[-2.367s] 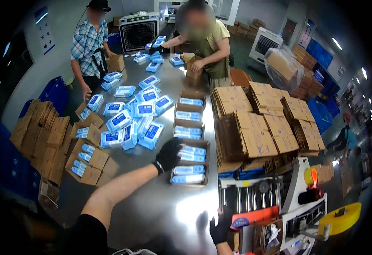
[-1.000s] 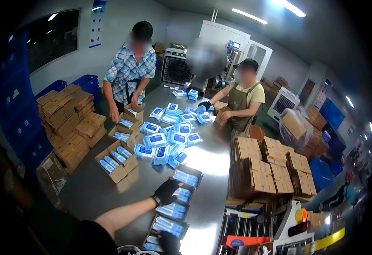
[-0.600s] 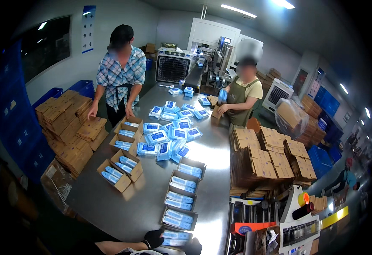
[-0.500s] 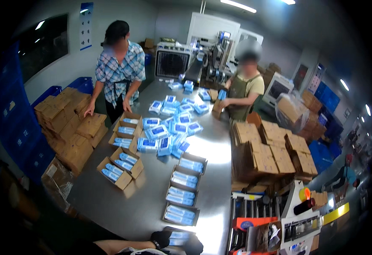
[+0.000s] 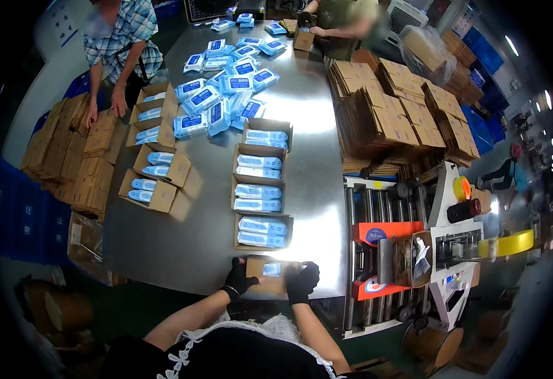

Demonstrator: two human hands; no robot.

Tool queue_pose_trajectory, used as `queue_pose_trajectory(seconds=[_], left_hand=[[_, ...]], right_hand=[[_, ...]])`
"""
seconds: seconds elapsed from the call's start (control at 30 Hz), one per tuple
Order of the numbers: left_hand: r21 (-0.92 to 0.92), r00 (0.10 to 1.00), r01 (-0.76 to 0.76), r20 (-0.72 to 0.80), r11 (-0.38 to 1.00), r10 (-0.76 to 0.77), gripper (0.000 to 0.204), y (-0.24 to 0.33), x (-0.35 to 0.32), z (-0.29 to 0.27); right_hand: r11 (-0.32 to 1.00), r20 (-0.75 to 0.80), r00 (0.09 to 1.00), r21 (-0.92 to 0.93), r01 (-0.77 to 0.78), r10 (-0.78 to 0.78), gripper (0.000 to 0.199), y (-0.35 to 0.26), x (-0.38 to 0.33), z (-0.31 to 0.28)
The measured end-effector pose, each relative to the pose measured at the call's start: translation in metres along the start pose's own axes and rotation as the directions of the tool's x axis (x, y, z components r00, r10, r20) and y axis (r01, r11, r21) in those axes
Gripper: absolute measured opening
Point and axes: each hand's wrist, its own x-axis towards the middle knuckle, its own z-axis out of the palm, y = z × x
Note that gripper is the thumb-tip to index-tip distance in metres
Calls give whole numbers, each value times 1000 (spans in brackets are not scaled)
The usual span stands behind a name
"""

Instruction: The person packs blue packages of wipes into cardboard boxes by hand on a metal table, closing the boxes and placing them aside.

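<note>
At the near edge of the steel table (image 5: pixel 194 246), my left hand (image 5: pixel 238 278) in a black glove presses on the left flap of a small cardboard box (image 5: pixel 269 271). My right hand (image 5: pixel 302 281), also gloved, presses on its right flap. A blue wipe pack (image 5: pixel 273 269) shows between the flaps. Beyond this box a row of open boxes (image 5: pixel 259 189) runs away from me, each with blue packs inside.
Loose blue packs (image 5: pixel 226 88) lie mid-table, and more filled boxes (image 5: pixel 153 174) sit at the left. Flat cardboard stacks (image 5: pixel 403 107) stand at the right, a tape sealing machine (image 5: pixel 428 246) at the near right. One person (image 5: pixel 121 38) stands at the left, another (image 5: pixel 346 19) at the far end.
My left hand has come back from the far boxes to the near edge. Both hands now rest on the nearest box's flaps. The view has tilted down toward the table.
</note>
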Motion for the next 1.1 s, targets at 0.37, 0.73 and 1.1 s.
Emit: queue_pose_trajectory(seconds=[0.37, 0.73, 1.1], left_hand=[[-199, 968, -163, 159, 966, 195, 56, -3, 65, 156], [442, 636, -117, -654, 889, 409, 23, 109, 54, -64], [598, 994, -49, 111, 800, -22, 28, 41, 21, -88]], right_hand=[[795, 271, 775, -49, 604, -572, 47, 97, 12, -33], [869, 19, 913, -297, 395, -408, 30, 168, 93, -60], [890, 478, 752, 191, 415, -453, 25, -77, 6, 46]])
